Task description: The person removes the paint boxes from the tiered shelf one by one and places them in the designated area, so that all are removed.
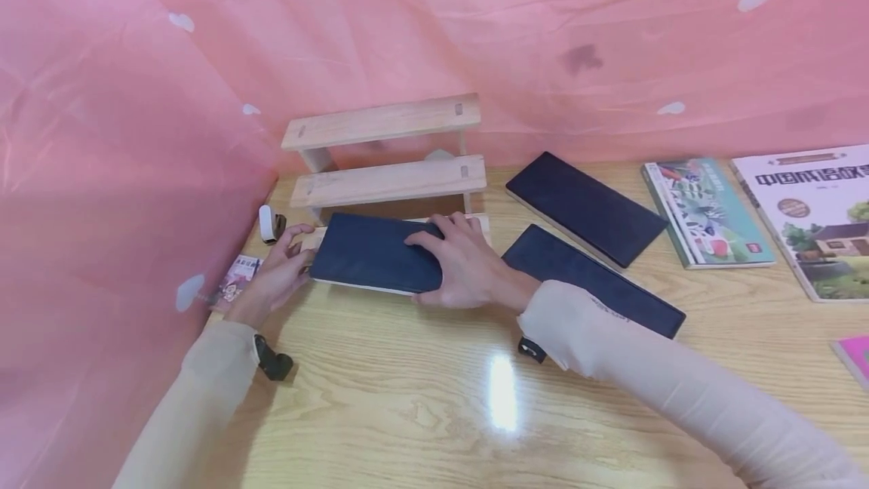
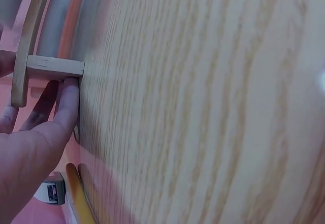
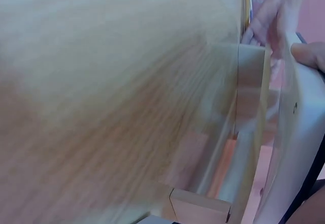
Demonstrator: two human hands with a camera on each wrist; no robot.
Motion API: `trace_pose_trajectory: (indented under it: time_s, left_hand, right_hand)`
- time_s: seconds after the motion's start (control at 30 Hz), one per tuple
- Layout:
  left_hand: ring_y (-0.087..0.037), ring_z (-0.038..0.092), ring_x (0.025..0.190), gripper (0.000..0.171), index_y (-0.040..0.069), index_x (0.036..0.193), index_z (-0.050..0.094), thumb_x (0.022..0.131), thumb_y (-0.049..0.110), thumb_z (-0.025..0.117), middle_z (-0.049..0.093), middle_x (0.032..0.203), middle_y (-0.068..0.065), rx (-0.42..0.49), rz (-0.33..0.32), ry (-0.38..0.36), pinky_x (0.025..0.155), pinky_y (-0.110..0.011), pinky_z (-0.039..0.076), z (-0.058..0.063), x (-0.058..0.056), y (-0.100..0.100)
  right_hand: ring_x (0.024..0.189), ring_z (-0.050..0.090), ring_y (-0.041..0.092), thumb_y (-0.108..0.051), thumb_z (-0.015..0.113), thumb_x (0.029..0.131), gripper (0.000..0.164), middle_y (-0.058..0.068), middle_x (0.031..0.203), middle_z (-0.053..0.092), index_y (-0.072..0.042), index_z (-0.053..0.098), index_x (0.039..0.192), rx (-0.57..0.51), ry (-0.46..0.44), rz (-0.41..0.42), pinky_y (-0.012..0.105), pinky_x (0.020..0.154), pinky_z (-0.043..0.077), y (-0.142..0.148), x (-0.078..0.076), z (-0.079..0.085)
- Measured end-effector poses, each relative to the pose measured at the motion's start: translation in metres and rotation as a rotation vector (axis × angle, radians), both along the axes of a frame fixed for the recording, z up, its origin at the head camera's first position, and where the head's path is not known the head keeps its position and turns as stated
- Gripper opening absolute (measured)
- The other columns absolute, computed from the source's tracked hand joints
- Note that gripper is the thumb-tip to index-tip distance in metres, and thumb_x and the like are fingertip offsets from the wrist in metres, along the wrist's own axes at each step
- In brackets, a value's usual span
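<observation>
A dark blue-topped board [image 1: 373, 251] with a pale edge lies over the lowest step of a tiered wooden stand [image 1: 390, 189]. My right hand [image 1: 468, 262] grips its right end, thumb at the front edge and fingers spread across the top. The right wrist view shows the board's pale underside [image 3: 287, 127] beside the step plank [image 3: 256, 117], with a narrow gap between them. My left hand [image 1: 278, 274] holds the left end of that lowest step. In the left wrist view its fingers [image 2: 68, 104] curl under the plank, against the end support [image 2: 56, 66].
Two more dark boards [image 1: 587, 206] [image 1: 591, 278] lie on the wooden table right of the stand. Beyond them are a green-covered book [image 1: 713, 210] and a large magazine [image 1: 815, 225]. A white device [image 1: 268, 225] and a small printed card [image 1: 237, 278] sit at left, near the pink curtain [image 1: 136, 134].
</observation>
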State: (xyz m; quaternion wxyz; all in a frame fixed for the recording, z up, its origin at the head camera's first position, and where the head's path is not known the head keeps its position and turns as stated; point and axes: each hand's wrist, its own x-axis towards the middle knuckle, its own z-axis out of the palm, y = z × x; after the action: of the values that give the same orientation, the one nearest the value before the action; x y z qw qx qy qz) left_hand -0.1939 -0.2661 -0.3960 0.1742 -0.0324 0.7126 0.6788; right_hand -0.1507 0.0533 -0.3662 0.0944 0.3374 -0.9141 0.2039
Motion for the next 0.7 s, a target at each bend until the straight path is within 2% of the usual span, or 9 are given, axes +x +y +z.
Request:
trace_pose_trajectory:
  time_s: [0.13, 0.2, 0.37, 0.47, 0.7]
  left_hand:
    - [-0.011, 0.045, 0.081, 0.036, 0.026, 0.119, 0.036, 0.091, 0.006, 0.047, 0.04, 0.096, -0.001, -0.01, 0.003, -0.01, 0.069, -0.024, 0.04, 0.001, -0.001, 0.0]
    - [-0.013, 0.044, 0.083, 0.036, 0.027, 0.119, 0.035, 0.092, 0.008, 0.048, 0.038, 0.096, -0.002, -0.017, 0.007, -0.023, 0.074, -0.026, 0.041, 0.0, -0.001, -0.001]
    - [-0.018, 0.042, 0.098, 0.036, 0.029, 0.119, 0.034, 0.092, 0.013, 0.05, 0.035, 0.107, -0.004, -0.05, 0.0, -0.038, 0.085, -0.028, 0.042, -0.002, -0.002, 0.0]
    - [-0.019, 0.042, 0.106, 0.037, 0.028, 0.12, 0.033, 0.091, 0.012, 0.051, 0.035, 0.116, -0.006, -0.036, -0.002, -0.037, 0.085, -0.027, 0.044, -0.003, -0.002, 0.001]
    - [-0.018, 0.047, 0.103, 0.04, 0.025, 0.121, 0.033, 0.09, 0.009, 0.053, 0.035, 0.12, -0.008, 0.0, -0.003, -0.02, 0.086, -0.028, 0.045, -0.003, -0.002, 0.001]
  right_hand:
    - [0.101, 0.036, 0.027, -0.061, 0.067, 0.061, 0.072, 0.011, 0.121, 0.043, -0.025, 0.052, 0.122, -0.007, 0.02, -0.023, 0.045, 0.083, 0.026, 0.008, 0.015, 0.003]
    - [0.099, 0.036, 0.026, -0.06, 0.067, 0.061, 0.072, 0.009, 0.119, 0.044, -0.025, 0.052, 0.121, -0.017, 0.026, -0.038, 0.044, 0.083, 0.025, 0.012, 0.022, 0.005]
    - [0.098, 0.036, 0.025, -0.059, 0.067, 0.061, 0.071, 0.008, 0.117, 0.043, -0.023, 0.053, 0.121, -0.057, 0.046, -0.07, 0.045, 0.084, 0.026, 0.024, 0.04, 0.007]
    - [0.1, 0.036, 0.027, -0.058, 0.068, 0.061, 0.071, 0.01, 0.12, 0.042, -0.021, 0.053, 0.121, -0.069, 0.059, -0.089, 0.046, 0.083, 0.026, 0.032, 0.051, 0.007]
    - [0.101, 0.036, 0.028, -0.054, 0.069, 0.06, 0.071, 0.012, 0.121, 0.042, -0.021, 0.053, 0.121, -0.071, 0.078, -0.119, 0.045, 0.081, 0.026, 0.051, 0.075, 0.004]
